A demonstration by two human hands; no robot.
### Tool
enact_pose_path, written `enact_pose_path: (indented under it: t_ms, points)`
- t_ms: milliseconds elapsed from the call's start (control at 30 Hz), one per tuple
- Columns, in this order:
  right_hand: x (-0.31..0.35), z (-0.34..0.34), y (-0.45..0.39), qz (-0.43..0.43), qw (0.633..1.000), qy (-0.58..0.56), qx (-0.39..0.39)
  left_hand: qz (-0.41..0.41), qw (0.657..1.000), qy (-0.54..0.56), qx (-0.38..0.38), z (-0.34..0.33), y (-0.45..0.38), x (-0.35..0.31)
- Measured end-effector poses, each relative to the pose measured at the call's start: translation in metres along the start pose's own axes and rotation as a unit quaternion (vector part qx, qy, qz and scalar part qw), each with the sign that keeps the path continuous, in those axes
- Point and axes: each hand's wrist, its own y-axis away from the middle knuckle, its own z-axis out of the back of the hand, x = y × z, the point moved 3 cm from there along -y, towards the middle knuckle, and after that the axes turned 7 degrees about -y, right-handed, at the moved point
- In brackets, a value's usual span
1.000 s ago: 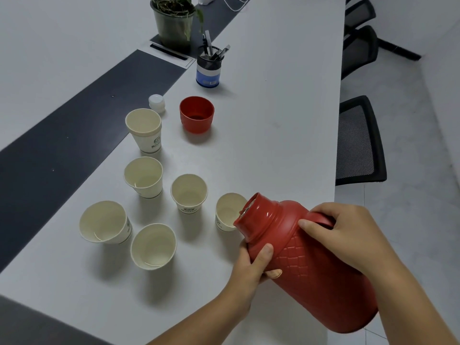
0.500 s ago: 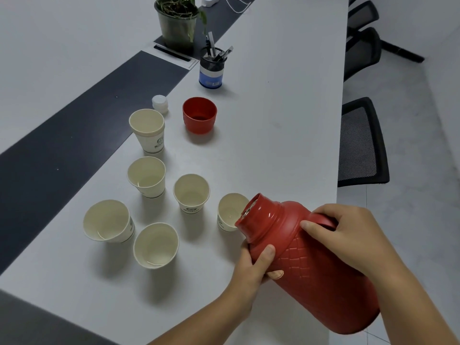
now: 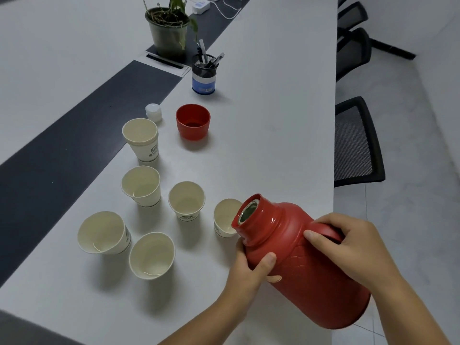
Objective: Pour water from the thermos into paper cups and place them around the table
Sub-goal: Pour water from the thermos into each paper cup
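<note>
A red thermos [image 3: 306,267] is tilted to the left, its open mouth over a paper cup [image 3: 224,217] at the right of the group. My right hand [image 3: 348,247] grips the thermos handle. My left hand [image 3: 251,272] holds the body below the neck, thumb on the front. Several more paper cups stand upright to the left: one [image 3: 186,200] beside it, one [image 3: 142,185] behind, one [image 3: 140,138] farthest, and two [image 3: 102,232] [image 3: 151,255] nearest me. No stream of water is visible.
The thermos's red lid cup [image 3: 193,122] and a small white stopper [image 3: 153,112] sit behind the cups. A pen holder [image 3: 204,74] and potted plant [image 3: 169,31] stand farther back. The white table [image 3: 273,120] ends at the right, with black chairs [image 3: 356,145] beside it.
The thermos has tilted a little further over the right-hand cup; the view has shifted slightly. Both hands keep their hold.
</note>
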Motion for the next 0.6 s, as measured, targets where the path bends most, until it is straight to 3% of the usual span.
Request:
enact_pose_path:
  t_ms: [333, 600]
  points:
    - [-0.03, 0.014, 0.024, -0.007, 0.986, -0.142, -0.093, -0.079, 0.989, -0.128, 0.006, -0.007, -0.005, -0.026]
    - [-0.063, 0.029, 0.025, -0.009, 0.98, -0.128, -0.155, -0.194, 0.93, -0.31, 0.035, -0.029, -0.035, -0.081]
